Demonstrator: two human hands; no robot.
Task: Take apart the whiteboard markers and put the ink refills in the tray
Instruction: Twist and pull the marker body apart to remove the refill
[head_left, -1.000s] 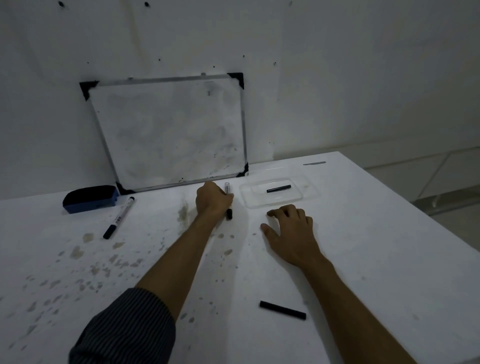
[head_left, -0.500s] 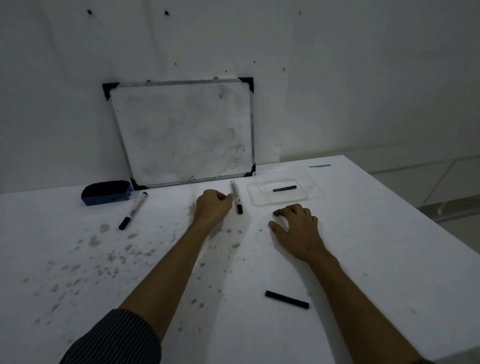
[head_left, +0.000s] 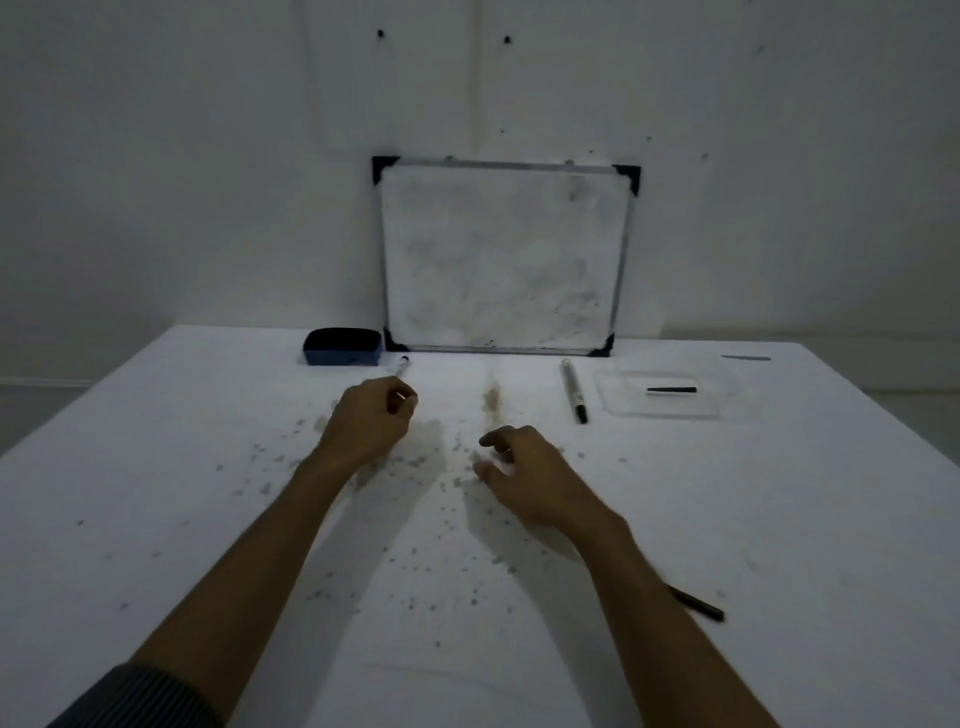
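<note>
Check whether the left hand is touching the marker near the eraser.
Touching: the head view shows the left hand closed over the marker, whose far end pokes out beyond the fingers.

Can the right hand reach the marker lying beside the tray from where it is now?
Probably yes. The right hand is empty and the table between it and the marker, left of the tray, looks free.

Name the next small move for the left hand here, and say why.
Probably lift the marker off the table toward the right hand. The left hand is curled over its near end beside the eraser, the right hand hovers open and empty, and only one refill lies in the tray.
</note>
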